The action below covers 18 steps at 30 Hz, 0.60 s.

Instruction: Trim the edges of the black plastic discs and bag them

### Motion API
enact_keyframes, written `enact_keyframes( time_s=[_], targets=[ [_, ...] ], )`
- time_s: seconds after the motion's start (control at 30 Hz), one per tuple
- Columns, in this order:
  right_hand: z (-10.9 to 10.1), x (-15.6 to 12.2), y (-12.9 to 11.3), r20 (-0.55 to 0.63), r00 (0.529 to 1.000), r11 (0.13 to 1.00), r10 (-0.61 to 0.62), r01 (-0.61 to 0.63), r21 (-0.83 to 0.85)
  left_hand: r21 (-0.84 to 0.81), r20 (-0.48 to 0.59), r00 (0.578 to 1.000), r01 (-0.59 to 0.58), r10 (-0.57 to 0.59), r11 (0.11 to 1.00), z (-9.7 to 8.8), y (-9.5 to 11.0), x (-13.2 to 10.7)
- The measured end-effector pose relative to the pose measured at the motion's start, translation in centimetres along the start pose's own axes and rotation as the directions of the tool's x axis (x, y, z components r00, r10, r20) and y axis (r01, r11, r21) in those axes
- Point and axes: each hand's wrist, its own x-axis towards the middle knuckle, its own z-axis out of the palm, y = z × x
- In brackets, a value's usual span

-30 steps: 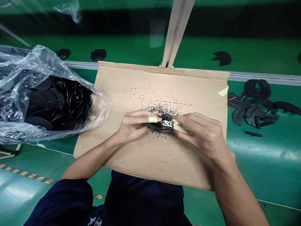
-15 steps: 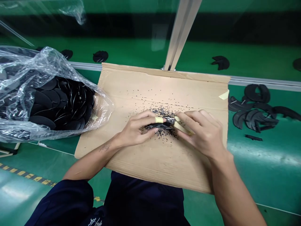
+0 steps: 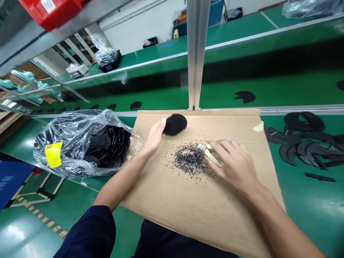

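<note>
Green conveyor bench, tan corrugated cardboard sheet lying on it. Right hand closed around small steel snips with tan-taped handles; black crumb pile just left of that grip. Left hand open, fingertips at the edge of a round black rubber-like disc, near the sheet's far edge. Disc judged light and flexible; best taken by its rim. Clear plastic bag of black discs lies left of the left hand.

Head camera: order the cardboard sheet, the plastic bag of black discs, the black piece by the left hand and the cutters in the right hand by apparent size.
Largest to smallest:
1. cardboard sheet
2. plastic bag of black discs
3. Unsure: the black piece by the left hand and the cutters look alike; the right hand partly hides them.
</note>
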Motion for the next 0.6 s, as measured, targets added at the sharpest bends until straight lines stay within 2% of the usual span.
enact_keyframes(
  time_s=[0.07, 0.1, 0.17, 0.23, 0.37, 0.47, 0.53, 0.6],
  targets=[
    [0.1, -0.2, -0.1, 0.012, 1.000, 0.999, 0.018, -0.018, -0.030, 0.137, -0.009, 0.998, -0.061, 0.063, 0.989, -1.1, -0.6, 4.2],
    [0.1, -0.3, -0.2, 0.022, 0.999, 0.999, 0.030, -0.030, -0.041, 0.239, 0.007, 0.998, -0.055, 0.055, 0.970, -1.5, -0.9, 6.2],
    [0.1, -0.5, -0.4, 0.045, 0.998, 0.998, 0.054, -0.052, -0.040, 0.442, 0.019, 0.999, 0.029, -0.042, 0.897, -1.7, -1.6, 9.5],
    [0.1, -0.7, -0.6, 0.065, 0.995, 0.997, 0.074, -0.073, -0.021, 0.510, 0.032, 0.994, 0.074, -0.105, 0.857, -1.3, -2.3, 11.4],
    [0.0, -0.9, -0.6, 0.071, 0.992, 0.993, 0.108, -0.111, 0.035, 0.546, 0.039, 0.983, 0.129, -0.179, 0.828, -0.5, -2.7, 12.7],
    [0.2, -1.2, -0.6, 0.074, 0.988, 0.984, 0.135, -0.142, 0.106, 0.573, -0.007, 0.982, 0.158, -0.187, 0.804, -0.8, -1.7, 12.8],
    [0.4, -1.4, -0.5, 0.083, 0.979, 0.965, 0.188, -0.200, 0.173, 0.576, -0.019, 0.982, 0.165, -0.189, 0.801, -1.4, -0.4, 12.2],
    [0.6, -1.4, 0.1, 0.115, 0.953, 0.929, 0.281, -0.301, 0.217, 0.567, 0.015, 0.984, 0.137, -0.177, 0.812, -2.0, 1.4, 10.1]
  ],
)
